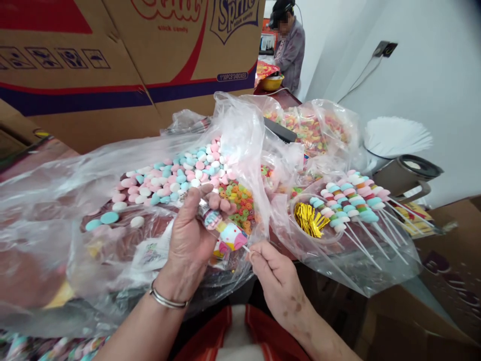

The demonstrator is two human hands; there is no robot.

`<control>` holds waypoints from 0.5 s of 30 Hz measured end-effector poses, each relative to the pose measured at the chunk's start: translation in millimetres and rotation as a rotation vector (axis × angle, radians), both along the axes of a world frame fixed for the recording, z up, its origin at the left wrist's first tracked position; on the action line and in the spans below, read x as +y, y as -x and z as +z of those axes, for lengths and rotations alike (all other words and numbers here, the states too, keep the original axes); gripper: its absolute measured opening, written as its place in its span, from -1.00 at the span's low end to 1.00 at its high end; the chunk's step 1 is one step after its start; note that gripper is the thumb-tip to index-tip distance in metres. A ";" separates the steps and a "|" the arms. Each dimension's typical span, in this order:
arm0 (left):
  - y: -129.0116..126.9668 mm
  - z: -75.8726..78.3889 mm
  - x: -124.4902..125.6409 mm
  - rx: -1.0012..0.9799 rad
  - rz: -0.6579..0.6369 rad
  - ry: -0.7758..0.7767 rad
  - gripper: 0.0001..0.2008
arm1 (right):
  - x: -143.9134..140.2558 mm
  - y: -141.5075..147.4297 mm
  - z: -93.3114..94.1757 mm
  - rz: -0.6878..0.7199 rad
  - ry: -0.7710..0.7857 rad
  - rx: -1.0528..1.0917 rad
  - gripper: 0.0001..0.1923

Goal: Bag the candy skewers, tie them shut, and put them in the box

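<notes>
My left hand [193,225], palm up and fingers curled, holds a candy skewer [230,234] in a clear wrapper printed in bright colours. Its white stick points down to the right, where the fingertips of my right hand [276,273] pinch the end. Beyond my left hand lie many pink, blue and white round candies [173,175] on a plastic sheet. Fruit-coloured ring candies [240,205] lie just behind the wrapped skewer. To the right, finished-looking candy skewers [353,198] with white sticks rest beside a round tub [330,246] holding gold twist ties [310,220].
A large cardboard box [180,65] stands at the back left. Bagged ring candies [315,130], a bundle of white sticks [398,135] and a grey mug [408,175] are at the right. Another person [291,50] stands at the back. More cardboard boxes [447,271] stand at lower right.
</notes>
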State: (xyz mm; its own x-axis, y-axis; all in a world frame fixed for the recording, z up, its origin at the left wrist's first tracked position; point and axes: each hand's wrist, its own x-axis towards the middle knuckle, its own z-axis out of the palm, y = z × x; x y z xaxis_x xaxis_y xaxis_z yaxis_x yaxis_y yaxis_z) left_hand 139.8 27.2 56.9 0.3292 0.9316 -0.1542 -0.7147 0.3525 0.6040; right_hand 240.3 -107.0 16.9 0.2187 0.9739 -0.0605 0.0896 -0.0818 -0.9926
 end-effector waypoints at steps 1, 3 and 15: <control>-2.3 -0.6 -3.5 -0.011 -0.032 -0.024 -0.79 | 0.7 1.6 -0.4 -0.013 -0.014 -0.044 -0.71; -7.5 -3.6 -11.9 -0.031 -0.083 -0.034 -0.81 | 2.7 4.2 -1.0 -0.045 -0.054 -0.130 -0.70; -11.8 -6.6 -15.4 -0.088 -0.077 0.227 -0.81 | 5.1 1.4 -6.6 -0.323 -0.394 -0.465 -0.72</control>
State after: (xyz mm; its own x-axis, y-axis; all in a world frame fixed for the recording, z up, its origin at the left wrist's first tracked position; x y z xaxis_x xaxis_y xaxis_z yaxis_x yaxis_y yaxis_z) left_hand 151.6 11.8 50.3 0.4196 0.8478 -0.3244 -0.7267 0.5279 0.4396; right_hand 239.0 -101.9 10.3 0.4193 0.7858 0.4546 0.5447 0.1828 -0.8185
